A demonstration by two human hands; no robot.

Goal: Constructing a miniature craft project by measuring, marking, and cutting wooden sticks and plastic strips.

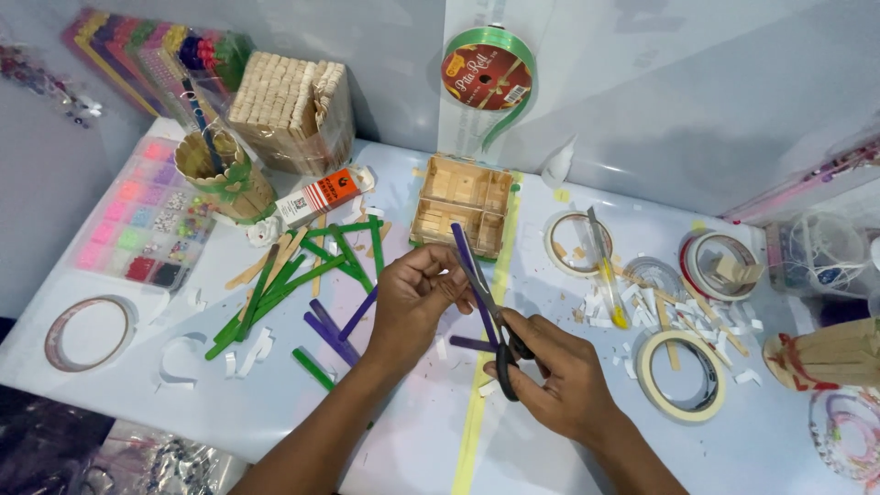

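Head view, looking down on a white table [412, 440].

Left hand [412, 298]: fingers curled shut, pinching a purple stick [469, 266] near its upper end. The stick slants up-left to down-right above the table centre.

Right hand [559, 376]: closed through the black handles of the scissors [500, 330]. The blades lie against the purple stick; how far apart they are cannot be told.

More purple sticks [332, 332] and green sticks [284, 280] lie loose, just left of the left hand. A small wooden box [463, 203] sits behind the hands. Tape rolls [680, 374] and white scraps [632, 307] lie to the right. A bead tray [142, 215] sits at far left, a stick cup [220, 174] beside it. A green ribbon roll [489, 69] hangs on the wall.
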